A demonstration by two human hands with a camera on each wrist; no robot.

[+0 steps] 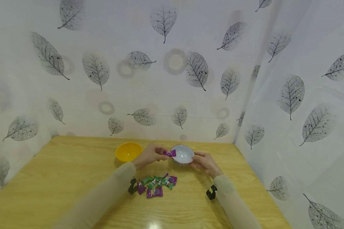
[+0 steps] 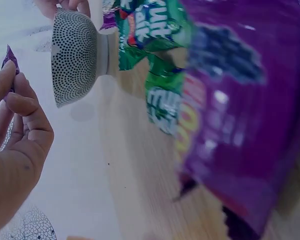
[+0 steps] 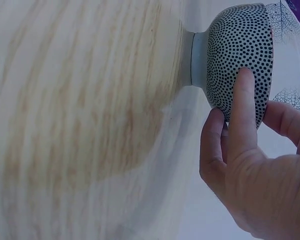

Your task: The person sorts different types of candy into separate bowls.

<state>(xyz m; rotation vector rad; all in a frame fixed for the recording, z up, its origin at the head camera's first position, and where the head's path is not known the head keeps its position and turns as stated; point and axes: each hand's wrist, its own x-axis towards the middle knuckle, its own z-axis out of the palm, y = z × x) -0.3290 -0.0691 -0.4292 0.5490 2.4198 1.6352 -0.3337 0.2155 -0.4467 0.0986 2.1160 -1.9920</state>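
My left hand (image 1: 151,155) pinches a purple wrapped candy (image 1: 170,153) between thumb and fingertips, at the left rim of a dotted bowl (image 1: 184,154). In the left wrist view that candy (image 2: 10,67) is upright in the fingertips, beside the bowl's rim. The bowl stands upright on the table, pale inside, with black dots outside and a thin red rim. My right hand (image 1: 204,163) holds its right side. In the right wrist view, one finger of the right hand (image 3: 262,175) lies along the dotted outer wall (image 3: 235,55), while others are at the rim and underside.
A yellow bowl (image 1: 129,152) stands to the left, partly behind the left wrist. Several green candies (image 1: 157,182) and purple candies (image 1: 154,192) lie loosely piled in front of the bowls. Leaf-patterned sheeting (image 1: 172,92) hangs behind the wooden table (image 1: 74,165) and along its right side.
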